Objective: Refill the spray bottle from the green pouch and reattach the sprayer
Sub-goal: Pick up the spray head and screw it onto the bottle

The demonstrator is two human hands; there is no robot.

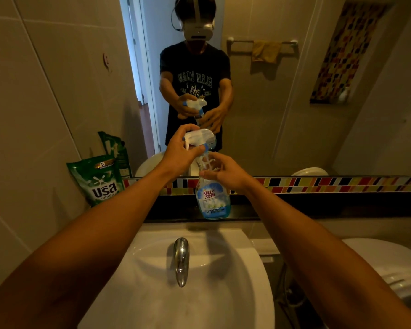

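Note:
A clear spray bottle (212, 201) with a blue label and a little blue liquid at the bottom stands on the dark ledge behind the sink. My right hand (225, 172) grips its upper body. My left hand (180, 153) is closed around the white and blue sprayer head (199, 137) at the bottle's neck; I cannot tell whether it is screwed on. The green pouch (100, 180) leans upright against the tiled wall at the left end of the ledge, apart from both hands.
A white sink (235, 269) with a chrome tap (181, 260) lies below the ledge (294, 211). The mirror (271, 91) behind shows the person and a towel rail. A white toilet (389, 269) is at lower right.

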